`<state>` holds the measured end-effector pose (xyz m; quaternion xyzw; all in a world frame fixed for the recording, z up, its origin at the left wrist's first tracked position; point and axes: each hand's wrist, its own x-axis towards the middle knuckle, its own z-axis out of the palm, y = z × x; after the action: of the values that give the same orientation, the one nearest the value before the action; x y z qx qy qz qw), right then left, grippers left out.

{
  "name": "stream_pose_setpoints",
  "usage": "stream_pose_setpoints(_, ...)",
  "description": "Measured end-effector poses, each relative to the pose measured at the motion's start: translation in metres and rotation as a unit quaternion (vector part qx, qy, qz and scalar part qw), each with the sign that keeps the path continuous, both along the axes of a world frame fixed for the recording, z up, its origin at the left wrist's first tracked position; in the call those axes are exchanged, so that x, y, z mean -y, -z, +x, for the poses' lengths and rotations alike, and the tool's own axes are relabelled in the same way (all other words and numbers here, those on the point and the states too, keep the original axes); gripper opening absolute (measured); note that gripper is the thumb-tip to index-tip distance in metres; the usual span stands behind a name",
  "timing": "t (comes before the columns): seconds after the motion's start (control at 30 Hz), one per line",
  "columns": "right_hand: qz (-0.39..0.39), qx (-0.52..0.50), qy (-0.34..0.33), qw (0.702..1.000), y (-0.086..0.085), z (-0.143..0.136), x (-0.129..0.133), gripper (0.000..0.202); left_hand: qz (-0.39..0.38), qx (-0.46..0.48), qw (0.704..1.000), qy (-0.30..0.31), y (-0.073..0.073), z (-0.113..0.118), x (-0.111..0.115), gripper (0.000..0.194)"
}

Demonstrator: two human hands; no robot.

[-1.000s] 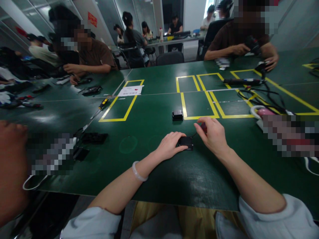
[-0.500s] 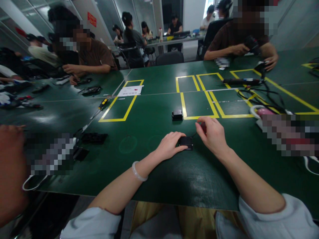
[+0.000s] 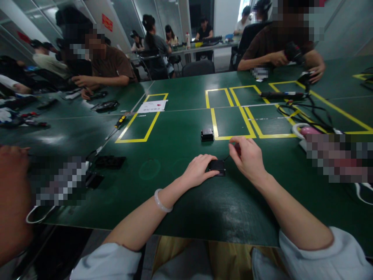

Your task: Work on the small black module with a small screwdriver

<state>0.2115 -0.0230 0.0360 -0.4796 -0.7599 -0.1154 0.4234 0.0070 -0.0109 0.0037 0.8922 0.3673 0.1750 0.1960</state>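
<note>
Small black rectangular part (image 3: 218, 166), flat-topped, lies on the dark green tabletop (image 3: 186, 206) before you, between your hands. From the left, a yellow-and-black-handled screwdriver (image 3: 120, 122) lies well apart from them. Next, your left hand (image 3: 199, 170) pinches the part from its left side, fingers at the far edge, thumb along the near one. Beyond it, a glossy black boxy block (image 3: 207, 135) sits just beside a yellow tape outline (image 3: 214, 124), with no hand on it. At the part's far right corner comes the thin dark shaft of a slim hand tool (image 3: 227, 158); you cannot tell whether its tip is seated. Farthest right, your right hand (image 3: 250, 158) has thumb and fingers closed around that tool's handle, mostly hiding it. Work on the part looks under way, not finished: you have it held, with the tool at its corner. How much is left does not show, nor whether the block is done.
</note>
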Motion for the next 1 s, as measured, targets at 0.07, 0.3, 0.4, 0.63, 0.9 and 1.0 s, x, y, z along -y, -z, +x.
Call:
stream_pose_setpoints(0.07,0.000,-0.001,0.002,1.000,0.0000,-0.0004,-0.0002,0.013,0.000,0.000,1.000,0.000,-0.0002,-0.0001,0.0001,0.039)
stream_pose_setpoints(0.3,-0.004,0.002,-0.005,1.000,-0.0032,-0.0009,0.0018,0.011,0.002,-0.002,1.000,-0.001,0.0016,-0.0001,-0.0005,0.039)
stream_pose_setpoints(0.4,0.000,0.004,-0.006,1.000,-0.0040,-0.0012,0.0022,0.008,0.001,-0.002,1.000,0.002,0.0021,-0.0001,-0.0008,0.039)
stream_pose_setpoints(0.63,0.002,0.002,-0.006,1.000,-0.0024,-0.0016,0.0006,0.012,0.003,0.000,1.000,0.002,0.0012,-0.0003,-0.0003,0.038)
stream_pose_setpoints(0.9,-0.009,-0.004,-0.006,1.000,-0.0012,-0.0003,0.0007,0.010,0.000,0.000,1.000,0.000,0.0017,0.0002,-0.0004,0.039)
stream_pose_setpoints(1.0,0.000,-0.001,-0.007,1.000,-0.0012,-0.0010,0.0001,0.013,0.000,0.002,1.000,0.001,0.0010,0.0002,-0.0002,0.038)
